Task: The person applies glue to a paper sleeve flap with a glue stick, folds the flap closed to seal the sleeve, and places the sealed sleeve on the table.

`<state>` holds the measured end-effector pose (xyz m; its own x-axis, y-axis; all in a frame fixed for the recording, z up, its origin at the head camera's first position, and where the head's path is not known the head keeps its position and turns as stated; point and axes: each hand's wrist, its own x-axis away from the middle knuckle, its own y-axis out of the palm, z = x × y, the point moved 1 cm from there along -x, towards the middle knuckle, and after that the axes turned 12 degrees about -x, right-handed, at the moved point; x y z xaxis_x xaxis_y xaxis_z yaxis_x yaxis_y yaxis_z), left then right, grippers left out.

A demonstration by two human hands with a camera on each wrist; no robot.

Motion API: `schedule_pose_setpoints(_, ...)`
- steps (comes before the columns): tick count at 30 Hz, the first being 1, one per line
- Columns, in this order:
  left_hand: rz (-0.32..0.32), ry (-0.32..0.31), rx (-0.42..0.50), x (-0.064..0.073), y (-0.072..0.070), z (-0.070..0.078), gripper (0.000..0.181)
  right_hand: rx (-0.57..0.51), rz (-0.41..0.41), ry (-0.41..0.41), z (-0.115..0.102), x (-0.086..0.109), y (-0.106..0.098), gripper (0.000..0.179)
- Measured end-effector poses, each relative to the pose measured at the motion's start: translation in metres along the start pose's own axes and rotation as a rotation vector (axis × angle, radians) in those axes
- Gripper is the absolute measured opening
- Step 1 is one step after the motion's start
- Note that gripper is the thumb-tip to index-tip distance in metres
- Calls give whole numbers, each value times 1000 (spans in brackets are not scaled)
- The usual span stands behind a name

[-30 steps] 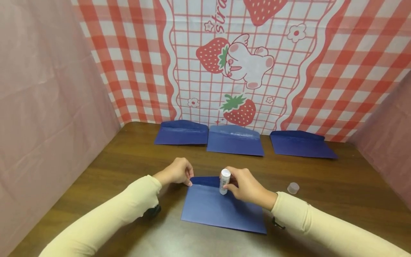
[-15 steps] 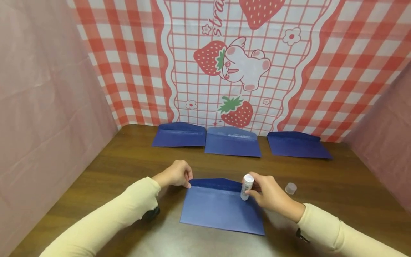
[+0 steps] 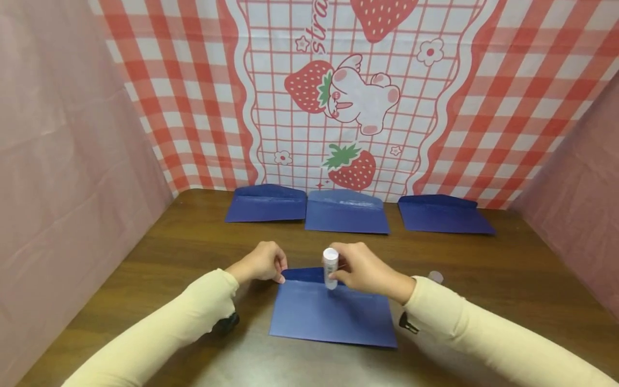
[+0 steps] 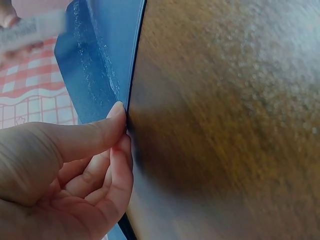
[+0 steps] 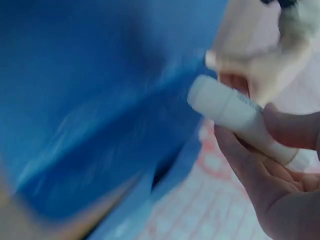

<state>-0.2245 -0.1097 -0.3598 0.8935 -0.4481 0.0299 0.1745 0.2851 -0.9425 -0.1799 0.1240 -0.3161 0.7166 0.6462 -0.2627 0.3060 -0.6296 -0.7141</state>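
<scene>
A blue envelope (image 3: 333,320) lies on the wooden table with its darker flap (image 3: 302,274) folded open, away from the person. The left hand (image 3: 265,262) pinches the envelope's left edge at the flap fold between thumb and fingers. Gripped in the right hand (image 3: 371,273) is a white glue stick (image 3: 331,269), held nearly upright with its lower end over the flap. Streaks of glue (image 4: 102,47) show along the flap and its fold in the left wrist view. The right wrist view is blurred, but the thumb and fingers wrap the glue stick (image 5: 235,112).
At the back of the table stand three more blue envelopes in a row: left (image 3: 266,207), middle (image 3: 345,212) and right (image 3: 445,215), flaps up. A small translucent cap (image 3: 436,277) sits beyond the right sleeve (image 3: 440,301). A checked strawberry cloth (image 3: 203,97) hangs behind.
The right hand with the glue stick moved right along the flap to its right end, then back left to about the middle. The left hand keeps its hold on the edge.
</scene>
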Motion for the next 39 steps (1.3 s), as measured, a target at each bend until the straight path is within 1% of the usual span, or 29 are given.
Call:
schedule_pose_setpoints(2,8,3,-2,0,-1,-2,20,-24,-31,-27,-3,-16,18,20)
schedule_pose_setpoints(4,19,5,6,0,-1,-3,20,-38,-44,-47,-5,-29,34,20)
schedule_pose_setpoints(7,29,7,8,0,0,-3,22,-52,-32,-50,-6,-42,51,21)
schedule_pose_setpoints(9,27,-1,15,1,1,-3,23,-56,-18,-43,-5,-46,58,23)
schedule_pose_setpoints(11,20,-6,20,2,3,-3,24,-61,-7,-21,-3,-46,62,23)
schedule_pose_setpoints(15,8,-20,39,2,4,-3,22,-74,6,19,0,-43,64,21)
schedule_pose_setpoints(21,-10,-30,4,-1,-2,-2,21,-41,34,75,5,-28,50,18)
schedule_pose_setpoints(24,-15,-38,-13,-1,-2,-1,21,-7,43,73,9,-15,40,18)
schedule_pose_setpoints(28,-22,-39,-22,-2,-3,0,21,41,74,49,16,5,26,19)
schedule_pose_setpoints(31,-30,-47,-25,-2,-4,0,20,67,105,55,22,20,16,20)
schedule_pose_setpoints(35,-32,-52,-27,-1,-5,0,20,85,141,88,29,39,4,21)
schedule_pose_setpoints(39,-24,-43,-23,-1,-4,-1,20,142,190,110,34,55,-6,23)
